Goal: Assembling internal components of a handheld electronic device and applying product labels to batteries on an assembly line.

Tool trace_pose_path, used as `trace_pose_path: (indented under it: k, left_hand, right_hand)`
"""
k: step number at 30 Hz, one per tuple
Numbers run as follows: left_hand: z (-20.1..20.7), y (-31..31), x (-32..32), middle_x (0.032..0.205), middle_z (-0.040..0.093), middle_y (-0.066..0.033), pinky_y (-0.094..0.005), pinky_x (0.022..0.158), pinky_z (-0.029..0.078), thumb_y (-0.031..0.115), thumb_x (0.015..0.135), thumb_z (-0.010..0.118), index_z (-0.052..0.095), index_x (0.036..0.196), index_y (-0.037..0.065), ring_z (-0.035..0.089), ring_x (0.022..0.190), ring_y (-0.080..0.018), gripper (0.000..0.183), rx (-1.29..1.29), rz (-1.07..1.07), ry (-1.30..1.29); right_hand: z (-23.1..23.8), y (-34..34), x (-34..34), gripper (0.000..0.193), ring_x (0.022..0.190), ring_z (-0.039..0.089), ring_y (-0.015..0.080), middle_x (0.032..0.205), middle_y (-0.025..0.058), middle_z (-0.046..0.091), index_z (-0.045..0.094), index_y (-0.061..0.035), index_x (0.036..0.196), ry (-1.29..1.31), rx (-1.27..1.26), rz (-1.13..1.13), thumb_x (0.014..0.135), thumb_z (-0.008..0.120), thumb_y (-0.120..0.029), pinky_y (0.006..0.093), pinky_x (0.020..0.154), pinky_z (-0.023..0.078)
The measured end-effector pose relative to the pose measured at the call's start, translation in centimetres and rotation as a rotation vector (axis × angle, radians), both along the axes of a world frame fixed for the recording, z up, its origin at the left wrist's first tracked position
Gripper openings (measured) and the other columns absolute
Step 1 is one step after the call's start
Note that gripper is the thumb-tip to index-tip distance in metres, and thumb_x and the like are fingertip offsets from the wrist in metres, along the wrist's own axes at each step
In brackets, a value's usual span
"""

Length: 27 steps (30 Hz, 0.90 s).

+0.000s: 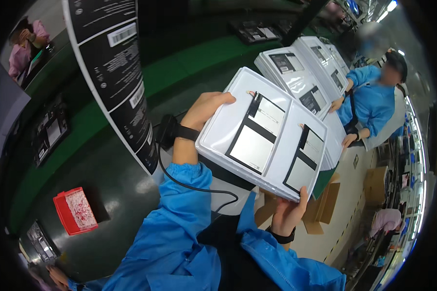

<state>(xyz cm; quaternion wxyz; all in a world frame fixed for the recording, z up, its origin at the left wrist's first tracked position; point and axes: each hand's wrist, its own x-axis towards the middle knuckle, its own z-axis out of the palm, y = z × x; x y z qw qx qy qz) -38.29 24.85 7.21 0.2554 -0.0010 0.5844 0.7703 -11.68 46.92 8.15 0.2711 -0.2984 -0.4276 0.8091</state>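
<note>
My left hand [208, 109] grips the upper left edge of a white plastic tray [231, 109], its thumb over the rim. At the tray's lower right corner, my right hand [291, 212] holds the edge with the thumb up along its side. Two flat battery packs lie in the tray: one battery pack [255, 146] in the left compartment, another battery pack [302, 170] in the right. Both have black and silver-white sections and a short coloured wire lead. The edge looks layered, so more trays may be under it. The tray is held tilted, with white trays just behind.
More white trays with batteries [287, 65] sit behind, beside a co-worker in blue [374, 99]. A black printed label sheet [112, 72] hangs at left. On the dark bench are a red box [76, 211] and an opened laptop base [51, 130]. Cardboard boxes [327, 206] stand on the floor.
</note>
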Motion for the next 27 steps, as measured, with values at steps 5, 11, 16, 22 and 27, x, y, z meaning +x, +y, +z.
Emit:
trace_pose_path:
  k: [5,11,16,22,27]
  left_hand:
    - [-2.0,0.6,-0.3,0.096,0.073,-0.019,-0.03,0.071,0.055,0.03,0.083,0.072,0.068,0.109,-0.015,0.071,0.08,-0.022,0.052,-0.056,-0.019,-0.01]
    - [-0.7,0.9,0.3,0.095,0.074,-0.0173,-0.0297,0.073,0.056,0.028,0.084,0.076,0.069,0.111,-0.016,0.071,0.08,-0.0203,0.051,-0.063,-0.019,-0.005]
    - [2.1,0.9,-0.1,0.109,0.073,-0.0131,-0.0254,0.088,0.052,0.014,0.097,0.068,0.072,0.116,-0.006,0.068,0.1,-0.0159,0.028,0.001,0.242,0.305]
    - [7.4,1.7,2.7,0.121,0.07,-0.0142,-0.0303,0.099,0.051,0.018,0.1,0.066,0.067,0.126,-0.005,0.066,0.115,-0.0193,0.035,-0.038,0.536,0.529]
    - [11.6,3.3,6.2,0.118,0.071,-0.0125,-0.0284,0.1,0.049,0.007,0.098,0.067,0.068,0.121,-0.005,0.067,0.111,-0.0177,0.026,0.153,0.61,0.685]
  right_hand:
    - [-3.2,-0.7,0.1,0.051,0.121,0.061,0.0274,0.135,0.0137,0.059,0.047,-0.0045,0.141,-0.045,-0.092,-0.035,0.1,0.062,-0.029,0.0458,0.102,0.051]
    - [-4.7,-0.3,0.2,0.051,0.119,0.061,0.0269,0.133,0.0119,0.059,0.045,-0.0063,0.143,-0.031,-0.125,-0.049,0.101,0.06,-0.031,0.0445,0.1,0.053]
    - [-4.8,0.9,0.4,0.046,0.122,0.059,0.0257,0.136,0.0116,0.056,0.043,-0.0118,0.144,-0.033,-0.096,-0.061,0.104,0.057,-0.032,0.0449,0.098,0.054]
    - [-5.1,-0.5,1.4,0.054,0.126,0.056,0.0284,0.146,0.0137,0.046,0.025,-0.0178,0.155,-0.051,-0.06,0.094,0.109,0.05,-0.032,0.0505,0.103,0.052]
    - [-6.5,-2.7,2.9,0.083,0.13,0.05,0.0247,0.145,0.0099,0.041,0.017,-0.0166,0.158,-0.103,0.058,0.16,0.097,0.072,-0.022,0.0429,0.104,0.047]
